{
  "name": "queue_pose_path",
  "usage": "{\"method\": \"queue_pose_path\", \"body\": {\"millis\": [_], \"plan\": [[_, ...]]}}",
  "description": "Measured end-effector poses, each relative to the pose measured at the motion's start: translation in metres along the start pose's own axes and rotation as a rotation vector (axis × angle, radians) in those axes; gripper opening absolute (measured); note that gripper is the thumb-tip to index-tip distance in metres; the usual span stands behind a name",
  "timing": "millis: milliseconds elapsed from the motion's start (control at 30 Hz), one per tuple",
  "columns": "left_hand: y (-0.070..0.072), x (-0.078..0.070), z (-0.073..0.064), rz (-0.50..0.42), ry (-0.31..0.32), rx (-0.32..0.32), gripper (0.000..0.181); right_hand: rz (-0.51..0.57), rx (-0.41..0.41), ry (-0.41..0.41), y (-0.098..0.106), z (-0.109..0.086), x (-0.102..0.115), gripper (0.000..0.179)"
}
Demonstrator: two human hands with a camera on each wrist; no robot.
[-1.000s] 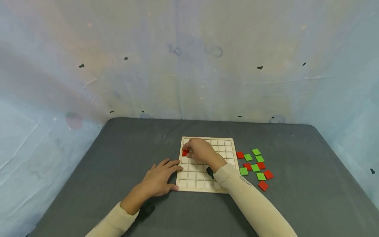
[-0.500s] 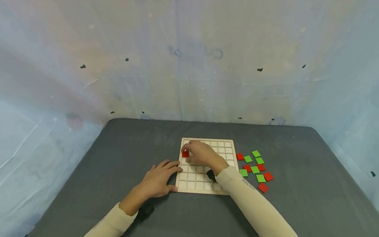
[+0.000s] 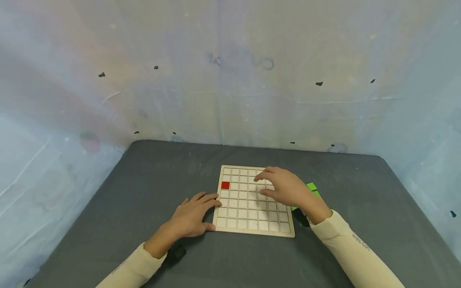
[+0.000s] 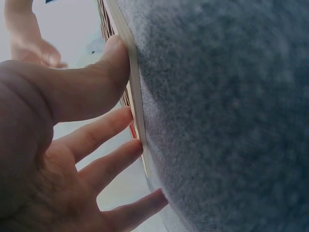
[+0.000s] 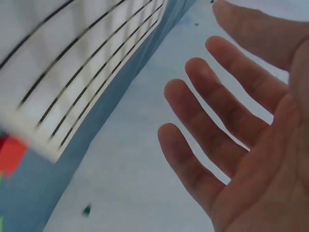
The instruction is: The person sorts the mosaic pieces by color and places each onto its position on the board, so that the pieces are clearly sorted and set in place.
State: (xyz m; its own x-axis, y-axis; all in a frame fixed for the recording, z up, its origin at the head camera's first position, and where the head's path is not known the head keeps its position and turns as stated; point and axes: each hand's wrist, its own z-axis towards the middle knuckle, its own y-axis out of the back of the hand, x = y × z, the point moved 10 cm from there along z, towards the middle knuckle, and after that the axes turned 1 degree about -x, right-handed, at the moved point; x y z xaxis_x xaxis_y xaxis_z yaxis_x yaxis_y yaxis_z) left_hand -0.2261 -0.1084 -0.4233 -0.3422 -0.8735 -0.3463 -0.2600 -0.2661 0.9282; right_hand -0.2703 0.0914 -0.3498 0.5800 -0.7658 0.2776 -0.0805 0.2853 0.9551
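Note:
A pale wooden grid board [image 3: 242, 203] lies on the dark table. One red square tile [image 3: 225, 185] sits in a cell of its left column, third row from the far edge. My left hand [image 3: 192, 216] rests with spread fingers along the board's left edge; in the left wrist view, thumb and fingertips touch the wooden rim [image 4: 136, 92]. My right hand [image 3: 288, 190] hovers over the board's right side, fingers loosely extended and holding nothing. In the right wrist view its fingers [image 5: 207, 116] are apart, beside the blurred board.
Right of the board, green tiles [image 3: 311, 186] show partly past the right wrist; the arm hides the others. A red tile [image 5: 12, 153] appears at the right wrist view's left edge. A fabric backdrop [image 3: 223, 80] stands behind the table [image 3: 173, 168].
My right hand has let go of the red tile, leaving it in its cell, and has moved right across the board with its fingers open. The left hand stays at the edge.

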Motion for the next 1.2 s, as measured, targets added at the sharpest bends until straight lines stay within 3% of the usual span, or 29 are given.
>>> {"method": "queue_pose_path", "body": {"millis": [300, 600, 767, 1200], "plan": [[0.003, 0.002, -0.001, 0.034, -0.003, 0.02, 0.062, -0.026, 0.03, -0.061, 0.006, -0.064, -0.059, 0.034], [0.006, 0.001, 0.0, 0.083, -0.026, 0.034, 0.062, -0.006, 0.089, -0.139, -0.004, -0.101, -0.093, 0.035], [0.007, -0.001, 0.001, 0.079, -0.035, 0.017, 0.062, 0.019, 0.04, -0.129, -0.012, -0.106, -0.098, 0.039], [0.005, -0.001, 0.003, 0.081, -0.017, 0.0, 0.06, -0.075, -0.041, -0.094, -0.021, -0.101, -0.093, 0.036]]}}
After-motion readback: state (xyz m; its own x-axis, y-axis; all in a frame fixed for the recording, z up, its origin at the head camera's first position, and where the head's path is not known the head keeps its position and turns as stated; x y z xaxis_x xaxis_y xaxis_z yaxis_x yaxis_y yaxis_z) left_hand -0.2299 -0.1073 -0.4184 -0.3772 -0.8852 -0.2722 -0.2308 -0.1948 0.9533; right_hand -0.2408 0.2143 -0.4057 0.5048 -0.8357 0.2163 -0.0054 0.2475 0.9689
